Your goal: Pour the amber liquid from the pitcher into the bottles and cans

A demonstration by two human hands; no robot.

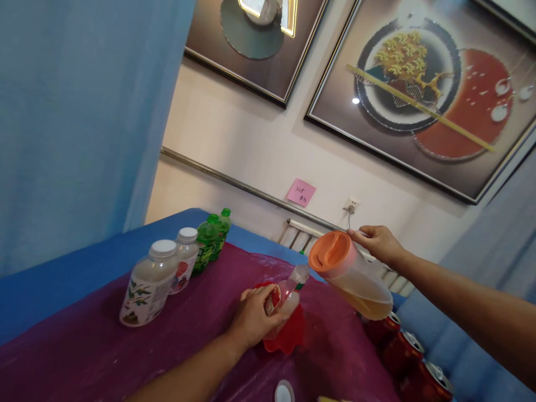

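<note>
My left hand (251, 319) is wrapped around a clear plastic bottle (290, 296) with a red label, its uncapped-looking neck leaning up to the right. Under the bottle lies a red wavy-edged mat or dish (288, 339). My right hand (384, 243) grips a translucent pitcher (355, 287) near its top; the handle is mostly hidden by the fingers. The pitcher's orange lid (330, 252) tips left, just beside the bottle's mouth. Yellowish liquid sits low in the pitcher. No stream between the two can be made out.
White-capped bottles (149, 285) and green bottles (206, 243) stand at left on the purple cover (184, 346). Several red cans (404, 349) line the right edge. A small white lid (284, 392) lies in front. Blue curtains (75, 123) hang on both sides.
</note>
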